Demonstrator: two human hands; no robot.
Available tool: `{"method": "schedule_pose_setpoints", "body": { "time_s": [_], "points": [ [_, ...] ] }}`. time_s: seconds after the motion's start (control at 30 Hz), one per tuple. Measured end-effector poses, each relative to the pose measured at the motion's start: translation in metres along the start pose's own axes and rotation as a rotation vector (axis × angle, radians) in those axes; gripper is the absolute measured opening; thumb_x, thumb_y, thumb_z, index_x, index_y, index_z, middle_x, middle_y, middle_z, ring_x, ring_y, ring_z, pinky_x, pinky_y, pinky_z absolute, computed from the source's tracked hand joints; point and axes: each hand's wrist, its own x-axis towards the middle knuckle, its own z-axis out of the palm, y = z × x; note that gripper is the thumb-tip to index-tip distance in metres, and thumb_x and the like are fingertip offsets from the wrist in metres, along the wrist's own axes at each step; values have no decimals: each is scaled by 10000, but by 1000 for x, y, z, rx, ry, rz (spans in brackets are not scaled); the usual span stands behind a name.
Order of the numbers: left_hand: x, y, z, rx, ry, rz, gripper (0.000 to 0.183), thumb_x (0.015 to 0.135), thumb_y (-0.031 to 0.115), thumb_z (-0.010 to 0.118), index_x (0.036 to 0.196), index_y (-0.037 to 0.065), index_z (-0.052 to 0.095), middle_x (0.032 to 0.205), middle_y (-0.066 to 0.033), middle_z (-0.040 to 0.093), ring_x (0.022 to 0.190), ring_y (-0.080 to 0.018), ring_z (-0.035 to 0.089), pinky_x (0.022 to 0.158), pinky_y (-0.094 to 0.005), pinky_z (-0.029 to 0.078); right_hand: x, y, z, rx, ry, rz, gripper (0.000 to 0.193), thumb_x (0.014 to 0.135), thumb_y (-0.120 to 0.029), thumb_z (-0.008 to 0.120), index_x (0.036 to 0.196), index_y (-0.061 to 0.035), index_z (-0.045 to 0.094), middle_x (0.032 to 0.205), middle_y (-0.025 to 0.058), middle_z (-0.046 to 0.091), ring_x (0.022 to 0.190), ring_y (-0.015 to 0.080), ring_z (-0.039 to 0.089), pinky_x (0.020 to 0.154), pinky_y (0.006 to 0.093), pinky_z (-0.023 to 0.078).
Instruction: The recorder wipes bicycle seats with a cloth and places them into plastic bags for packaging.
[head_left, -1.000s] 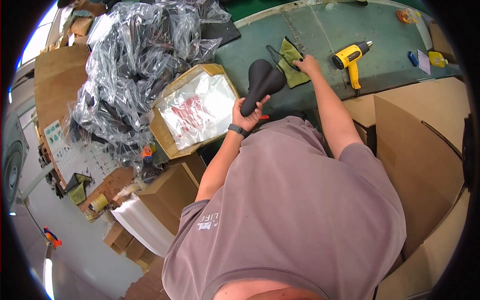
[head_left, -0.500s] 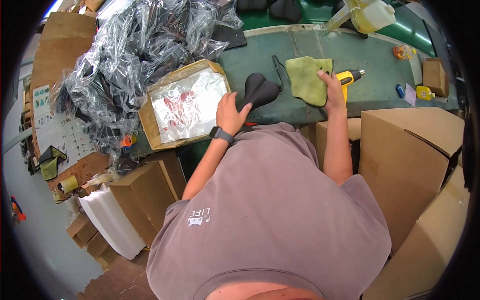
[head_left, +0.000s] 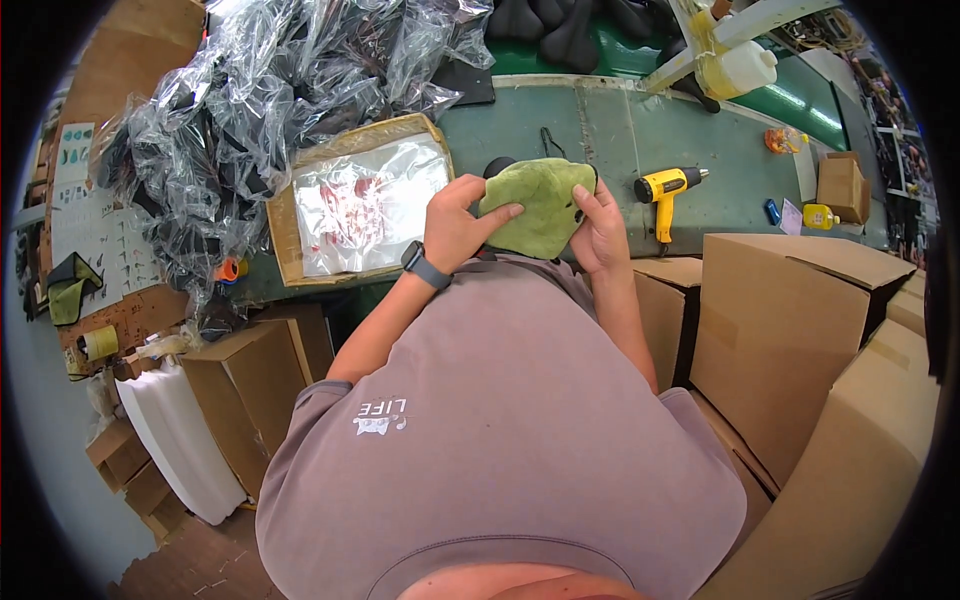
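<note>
Head view: left hand is gripping the near-left edge of a green cloth, right hand is pinching its right edge, black saddle, mostly hidden, is showing just beyond the left fingers, yellow heat gun is lying right of the right hand

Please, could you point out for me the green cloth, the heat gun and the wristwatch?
Green cloth (head_left: 538, 220): head view, middle of its spread face.
Heat gun (head_left: 663, 187): head view, yellow body above the handle.
Wristwatch (head_left: 428, 269): head view, dark strap.
</note>
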Motion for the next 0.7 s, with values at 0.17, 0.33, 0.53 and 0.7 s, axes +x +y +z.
{"method": "schedule_pose_setpoints", "body": {
  "time_s": [0.17,0.33,0.53,0.7],
  "points": [
    [-6,-11,-9,-109,87,-59,392,922,267,932,1164,-8,790,1047,-100,808,955,-171,751,862,-309,588,4,-7,12,-28,-77,-68,385,1080,-62,687,1457,-8,635,1374,111,738,1267,217,699,1135,396,538],
    [-5,13,-22,-659,-99,-258,339,1086,228,780,1297,-37,768,1199,-53,813,1050,-127,734,948,-296,584,7,-19,19,-248,-287,-62,405,1059,-46,706,1457,-11,637,1385,107,733,1270,207,695,1137,384,529],
    [-18,8,-25,-979,-26,-360,350,1104,124,691,1424,-19,701,1279,-91,790,1120,-151,756,1016,-358,615,12,-17,5,-302,-94,136,400,1119,-191,690,1474,-17,628,1388,118,728,1276,215,694,1123,382,534],
    [-23,0,-23,-1225,-73,-462,543,1061,110,614,1585,-6,533,1461,-179,693,1315,-297,711,1126,-460,595,9,25,-19,-154,-17,398,606,1178,-510,535,1587,-65,560,1498,101,687,1352,244,659,1140,444,526]
  ]
}}
